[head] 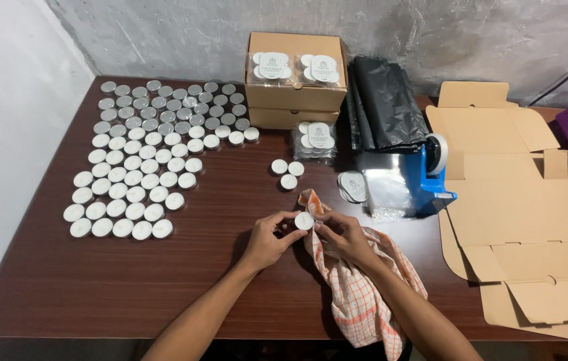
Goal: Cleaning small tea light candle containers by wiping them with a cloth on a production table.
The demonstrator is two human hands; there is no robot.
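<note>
Holding a single white tealight candle (304,220) between both hands, the person works near the front middle of the dark wooden counter (97,281). The left hand (267,241) pinches the candle's cup by fingertips, while the right hand (345,235) grips its other side together with an orange-and-white checked cloth (357,294) draped under that wrist. This looks like the wiping step, one candle at a time; the next move probably calls for turning the cup against the cloth without denting its thin wall. Three tealights (287,172) sit apart toward the counter's middle, and rows of many more (143,160) fill the back left corner. Cardboard boxes (295,83) topped with clear candle packs stand at the back edge; flat box blanks (518,207) lie at the right edge.
</note>
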